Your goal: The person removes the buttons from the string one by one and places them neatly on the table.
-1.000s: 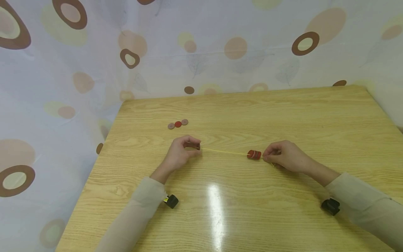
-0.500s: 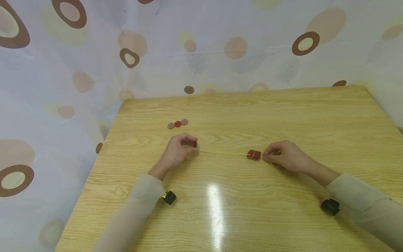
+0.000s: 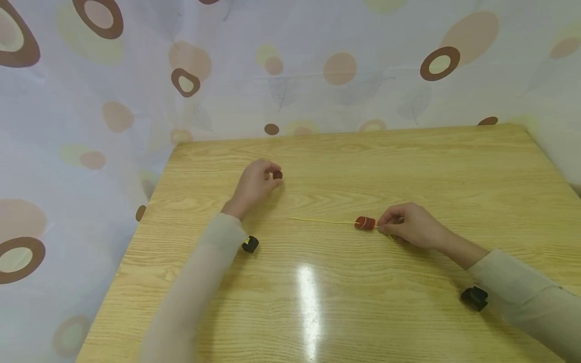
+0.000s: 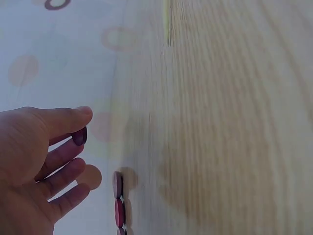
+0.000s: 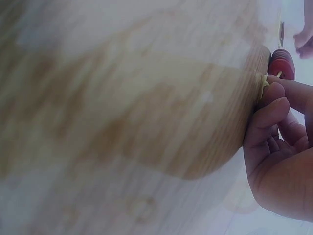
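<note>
In the head view my left hand point(image 3: 255, 185) pinches a dark reddish-brown round button point(image 3: 278, 174) above the table. The left wrist view shows that button point(image 4: 79, 136) between thumb and fingers. Just beyond the left hand point(image 4: 34, 152), a row of flat buttons point(image 4: 119, 213) lies on the wood, covered by the hand in the head view. My right hand point(image 3: 412, 226) pinches the knotted end of a yellow cord point(image 3: 322, 221). Beside its fingertips, a short stack of red and brownish buttons point(image 3: 364, 223) is threaded on the cord, whose free end points left.
The wooden table point(image 3: 431, 171) carries everything, with a patterned cloth point(image 3: 308, 30) hanging behind it and at the left. A black wrist-worn device point(image 3: 250, 244) sits below the left sleeve, another black device point(image 3: 474, 298) by the right.
My left hand has let go of the cord's left end and moved away over the row of buttons, still holding the dark button. The cord has slackened. The right hand stays put.
</note>
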A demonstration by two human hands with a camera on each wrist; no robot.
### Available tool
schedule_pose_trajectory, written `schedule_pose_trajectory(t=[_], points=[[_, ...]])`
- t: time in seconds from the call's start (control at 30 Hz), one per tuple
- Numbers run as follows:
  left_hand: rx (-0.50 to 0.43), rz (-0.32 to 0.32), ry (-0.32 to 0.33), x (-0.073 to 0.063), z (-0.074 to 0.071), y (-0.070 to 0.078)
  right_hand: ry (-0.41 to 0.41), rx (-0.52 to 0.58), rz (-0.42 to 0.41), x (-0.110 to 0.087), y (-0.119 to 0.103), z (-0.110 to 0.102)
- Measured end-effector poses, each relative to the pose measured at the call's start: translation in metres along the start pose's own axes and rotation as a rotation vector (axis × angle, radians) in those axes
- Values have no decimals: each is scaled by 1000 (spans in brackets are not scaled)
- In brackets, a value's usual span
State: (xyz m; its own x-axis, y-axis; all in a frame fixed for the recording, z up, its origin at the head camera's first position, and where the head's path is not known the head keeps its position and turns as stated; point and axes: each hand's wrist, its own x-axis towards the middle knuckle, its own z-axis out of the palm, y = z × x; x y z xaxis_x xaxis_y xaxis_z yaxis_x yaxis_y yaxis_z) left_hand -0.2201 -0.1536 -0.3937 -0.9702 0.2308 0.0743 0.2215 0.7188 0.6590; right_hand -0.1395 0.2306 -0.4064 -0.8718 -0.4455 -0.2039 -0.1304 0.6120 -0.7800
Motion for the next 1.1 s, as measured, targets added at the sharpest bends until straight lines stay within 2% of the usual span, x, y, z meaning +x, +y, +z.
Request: schedule_pose_trajectory(t=[0.1, 0.23, 0.47, 0.7, 0.87, 1.1], points=[[123, 16, -10, 14, 1, -5, 1, 1, -3, 0, 0, 1], [178, 21, -34, 27, 1, -14, -1, 4, -10, -1, -2, 3], [94, -51, -110, 33, 0, -26, -2, 3, -12, -1, -3, 5], [93, -82, -105, 34, -4, -30, 3, -9, -17, -1, -4, 4], [55, -103, -111, 33, -5, -30, 2, -12, -5, -1, -5, 4], [5, -89, -103, 30, -4, -31, -3, -8, -2, -1, -5, 4]])
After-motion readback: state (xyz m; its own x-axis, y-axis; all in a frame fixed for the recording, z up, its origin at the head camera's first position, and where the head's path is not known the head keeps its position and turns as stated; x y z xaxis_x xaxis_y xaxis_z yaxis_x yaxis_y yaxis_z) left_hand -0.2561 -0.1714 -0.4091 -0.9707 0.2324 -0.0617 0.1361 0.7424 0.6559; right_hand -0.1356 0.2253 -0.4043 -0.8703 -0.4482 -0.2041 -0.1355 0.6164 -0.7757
